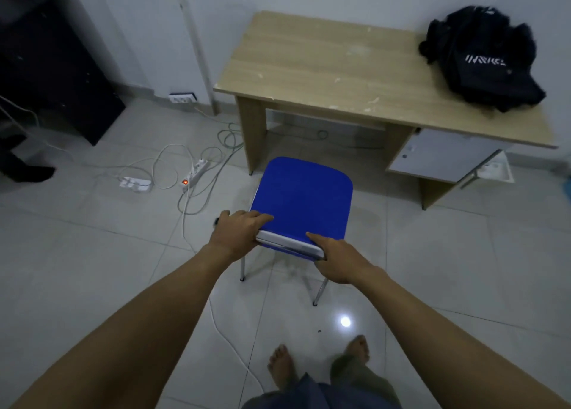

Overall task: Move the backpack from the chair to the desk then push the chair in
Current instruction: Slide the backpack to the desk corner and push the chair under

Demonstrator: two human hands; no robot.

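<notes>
The left hand (239,231) and the right hand (338,259) are both closed over the top of the backrest of the blue chair (304,197), fingers folded on its front; I judge this 2-hand hold is for pushing it straight under the desk (324,69); the backpack (482,59) already lies on the desk's far right corner.

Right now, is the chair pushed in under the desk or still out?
Out. The chair's blue seat sits wholly in front of the desk, none of it beneath the top.
</notes>
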